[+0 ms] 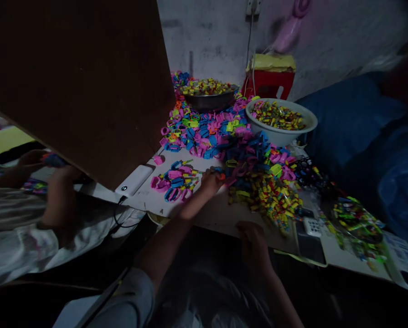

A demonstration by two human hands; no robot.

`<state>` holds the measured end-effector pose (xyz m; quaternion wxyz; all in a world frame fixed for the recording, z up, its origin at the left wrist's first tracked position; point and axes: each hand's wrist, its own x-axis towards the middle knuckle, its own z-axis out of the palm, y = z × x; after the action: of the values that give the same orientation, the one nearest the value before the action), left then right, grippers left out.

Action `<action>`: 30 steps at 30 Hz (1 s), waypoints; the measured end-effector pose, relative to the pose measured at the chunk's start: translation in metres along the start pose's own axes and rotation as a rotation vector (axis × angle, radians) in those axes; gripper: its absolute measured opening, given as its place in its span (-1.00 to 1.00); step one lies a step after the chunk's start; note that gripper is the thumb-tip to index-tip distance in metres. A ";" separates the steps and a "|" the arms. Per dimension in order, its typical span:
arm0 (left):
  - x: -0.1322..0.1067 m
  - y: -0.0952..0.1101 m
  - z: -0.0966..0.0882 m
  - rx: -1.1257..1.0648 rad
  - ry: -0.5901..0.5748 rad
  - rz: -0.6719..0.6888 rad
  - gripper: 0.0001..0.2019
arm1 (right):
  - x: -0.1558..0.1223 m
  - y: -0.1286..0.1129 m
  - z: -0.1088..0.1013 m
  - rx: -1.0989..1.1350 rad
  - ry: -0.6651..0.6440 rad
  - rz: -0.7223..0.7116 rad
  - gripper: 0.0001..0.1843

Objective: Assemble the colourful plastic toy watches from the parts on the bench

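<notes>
My left hand [210, 181] reaches out over the white table [149, 198] and its fingers are closed at the edge of a big heap of pink, blue and yellow plastic clips [224, 136]. What it pinches is too small to make out. A small sorted bunch of pink and blue clips [174, 180] lies just left of that hand. My right hand [253, 239] rests low at the table's front edge, in shadow, beside a pile of small yellow and red pieces [272, 198]. Its fingers look curled, but I cannot see whether they hold anything.
A white bowl [281, 132] and a metal bowl [209, 101] of small pieces stand at the back. A white power bank [134, 180] lies at left. A brown board [80, 77] blocks the upper left. Another person's hands [58, 191] work at left. Bags of pieces [356, 223] lie at right.
</notes>
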<state>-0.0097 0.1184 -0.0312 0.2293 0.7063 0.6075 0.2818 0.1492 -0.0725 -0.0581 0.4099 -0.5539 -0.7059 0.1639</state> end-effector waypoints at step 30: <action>-0.198 0.068 -0.103 -0.681 -0.371 -0.098 -0.45 | -0.007 -0.097 -0.050 0.392 0.043 0.114 -0.88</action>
<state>-0.0498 -0.0899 0.0661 0.5697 0.5990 0.4603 0.3236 0.1249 -0.1220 0.0358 0.5149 -0.5060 -0.6191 0.3091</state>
